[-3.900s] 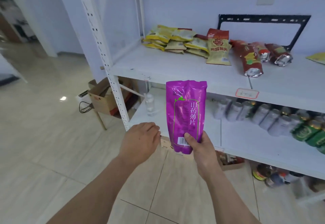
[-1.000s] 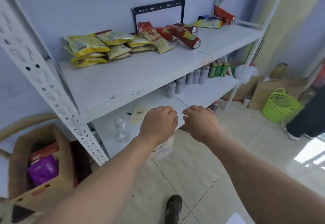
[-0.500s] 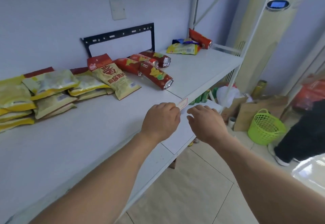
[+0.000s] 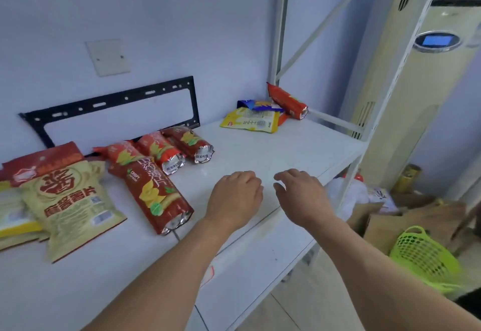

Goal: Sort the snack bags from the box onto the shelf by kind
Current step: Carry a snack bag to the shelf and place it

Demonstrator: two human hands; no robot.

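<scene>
Both my hands hover empty over the white shelf (image 4: 273, 146). My left hand (image 4: 234, 198) has its fingers loosely curled; my right hand (image 4: 302, 195) has relaxed, slightly bent fingers. Left of my hands lie red crisp bags (image 4: 153, 187), two more red bags (image 4: 187, 146) behind them, and a tan and red snack bag (image 4: 67, 195) at the far left over yellow bags (image 4: 10, 216). At the back right corner lie a yellow bag (image 4: 250, 121), a blue bag (image 4: 256, 104) and another red bag (image 4: 287, 101). The box is out of view.
A black wall bracket (image 4: 117, 101) runs behind the shelf. The shelf's white upright (image 4: 395, 75) stands at the right, with a tall air conditioner (image 4: 432, 70) beyond it. Brown paper bags (image 4: 406, 216) and a green basket (image 4: 424, 258) sit on the floor at the right.
The purple bag held earlier is no longer in my hands. My view has swung from the box up and right along the shelf, and both empty hands have moved forward over its right half.
</scene>
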